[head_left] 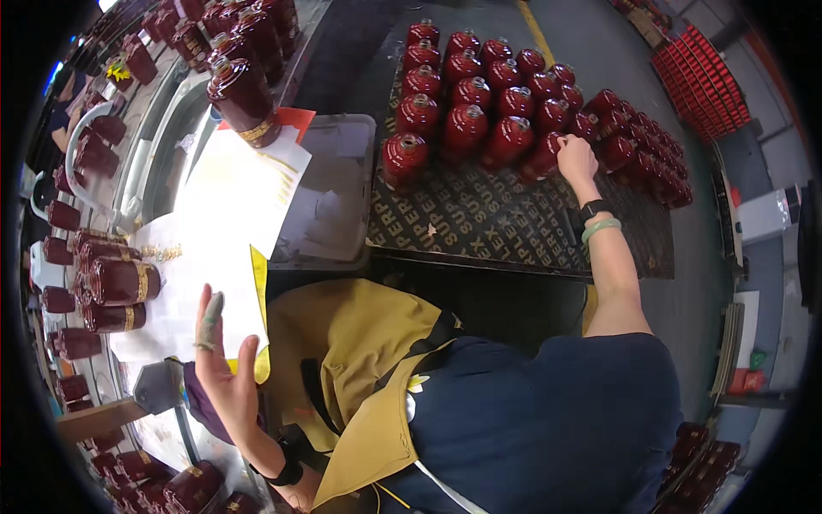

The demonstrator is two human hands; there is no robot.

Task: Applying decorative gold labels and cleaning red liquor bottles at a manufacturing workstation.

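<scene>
At the right, my right hand (577, 159) is closed on the neck of a dark red glass bottle (539, 163) in the front row of a group standing on a dark printed board. The bottle's top is hidden by my fingers. My left hand (229, 381) is raised, palm up and fingers spread, with nothing in it; one finger wears a greenish cover. It hovers by white paper sheets (205, 257) on the left table. Several red bottles with gold bands (124, 283) stand past those sheets, and another banded red bottle (242, 98) stands at their far end.
The printed board (479, 223) carries rows of red bottles, more of them at its right. A grey plastic bin (330, 188) sits between board and table. Red stacked crates (700, 81) stand at far right. A brown apron (351, 330) hangs across my lap.
</scene>
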